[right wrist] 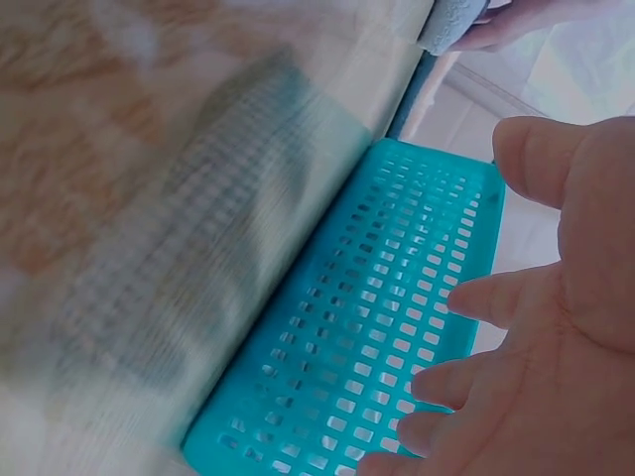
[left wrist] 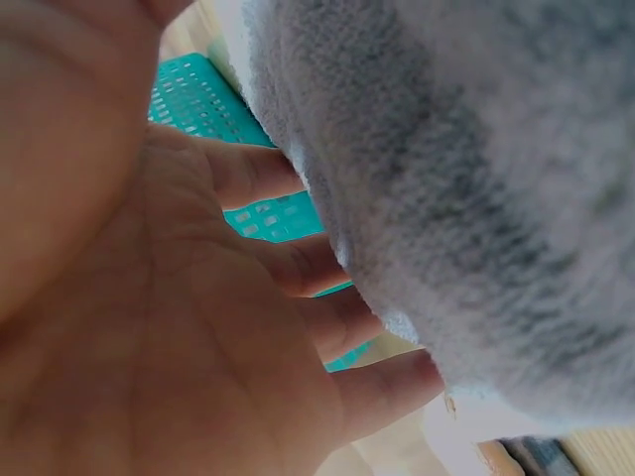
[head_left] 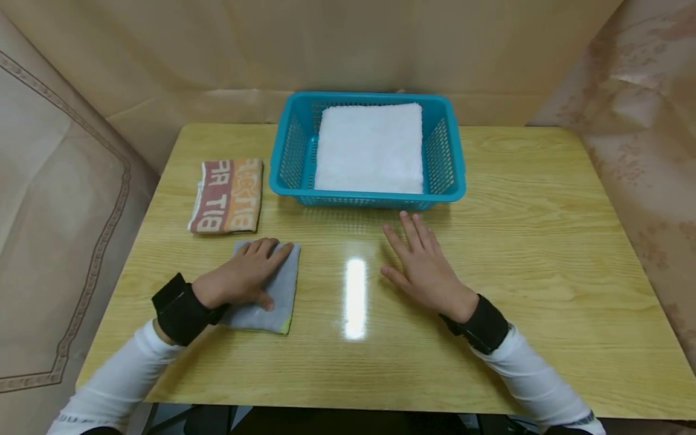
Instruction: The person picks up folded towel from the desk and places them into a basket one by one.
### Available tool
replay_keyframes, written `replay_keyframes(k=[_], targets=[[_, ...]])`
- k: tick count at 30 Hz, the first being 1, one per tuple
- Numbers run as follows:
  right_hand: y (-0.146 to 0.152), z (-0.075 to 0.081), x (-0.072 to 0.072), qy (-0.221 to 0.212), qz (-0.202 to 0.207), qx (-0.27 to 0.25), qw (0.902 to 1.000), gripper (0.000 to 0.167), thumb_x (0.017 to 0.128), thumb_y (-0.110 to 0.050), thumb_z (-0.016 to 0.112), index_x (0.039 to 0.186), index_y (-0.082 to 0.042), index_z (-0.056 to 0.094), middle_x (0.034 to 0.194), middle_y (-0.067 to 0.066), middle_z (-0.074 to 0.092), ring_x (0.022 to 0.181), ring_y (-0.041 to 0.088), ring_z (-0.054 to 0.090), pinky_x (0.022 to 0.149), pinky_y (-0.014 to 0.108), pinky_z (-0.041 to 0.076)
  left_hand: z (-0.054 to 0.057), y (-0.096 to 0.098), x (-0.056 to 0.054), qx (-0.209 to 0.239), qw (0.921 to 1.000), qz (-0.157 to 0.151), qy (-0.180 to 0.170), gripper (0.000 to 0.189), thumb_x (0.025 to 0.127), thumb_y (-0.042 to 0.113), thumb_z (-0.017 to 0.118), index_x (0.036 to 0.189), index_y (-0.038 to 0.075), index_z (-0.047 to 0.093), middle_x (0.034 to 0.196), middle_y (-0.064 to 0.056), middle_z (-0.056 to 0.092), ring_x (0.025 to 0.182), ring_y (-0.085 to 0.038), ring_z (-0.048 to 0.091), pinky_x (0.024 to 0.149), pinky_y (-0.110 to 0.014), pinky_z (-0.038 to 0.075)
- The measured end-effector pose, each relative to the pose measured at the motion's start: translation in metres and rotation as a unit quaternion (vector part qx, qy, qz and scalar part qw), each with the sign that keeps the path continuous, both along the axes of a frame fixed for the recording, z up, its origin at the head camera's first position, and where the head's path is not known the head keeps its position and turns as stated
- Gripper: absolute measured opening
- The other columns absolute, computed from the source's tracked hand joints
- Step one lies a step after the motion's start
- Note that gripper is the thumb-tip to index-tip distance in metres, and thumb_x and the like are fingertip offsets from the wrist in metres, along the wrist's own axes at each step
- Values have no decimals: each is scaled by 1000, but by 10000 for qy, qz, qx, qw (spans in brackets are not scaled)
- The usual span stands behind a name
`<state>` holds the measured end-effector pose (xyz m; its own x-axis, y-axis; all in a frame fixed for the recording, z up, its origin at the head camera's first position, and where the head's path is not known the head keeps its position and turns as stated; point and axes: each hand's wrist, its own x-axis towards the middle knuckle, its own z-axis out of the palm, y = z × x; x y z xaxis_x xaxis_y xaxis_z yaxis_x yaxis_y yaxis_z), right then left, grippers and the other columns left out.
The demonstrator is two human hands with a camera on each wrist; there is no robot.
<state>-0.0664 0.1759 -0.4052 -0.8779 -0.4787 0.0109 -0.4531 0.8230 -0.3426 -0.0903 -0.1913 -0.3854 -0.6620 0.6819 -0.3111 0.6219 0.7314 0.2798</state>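
A folded grey-blue towel with a yellow-green edge lies on the table, left of the middle. My left hand rests on top of it, fingers spread toward its far side. The left wrist view has the towel close up, with the fingers of the left hand extended and their tips against it. Over the table, in front of the teal basket, my right hand holds nothing, its fingers apart and loosely straight. In the right wrist view, that hand appears beside the basket's perforated wall.
Inside the basket lies a folded white towel. A folded towel with maroon and orange lettering sits left of the basket. The wooden table reaches a fabric-covered backdrop behind. Light glares off the table between the hands.
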Motion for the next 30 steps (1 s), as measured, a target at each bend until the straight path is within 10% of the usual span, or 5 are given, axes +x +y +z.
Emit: replay_keyframes(k=[30], targets=[[2,-1,4,-43,-36,-24,10000,77,99,-37,60,158,-6,22,164,25,-1,150,45,-1,116,63,10,2,14,-1,-25,9998,-214,7,111,71,38,89,154,-3,26,146,-31,35,136,-47,34,107,-62,29]])
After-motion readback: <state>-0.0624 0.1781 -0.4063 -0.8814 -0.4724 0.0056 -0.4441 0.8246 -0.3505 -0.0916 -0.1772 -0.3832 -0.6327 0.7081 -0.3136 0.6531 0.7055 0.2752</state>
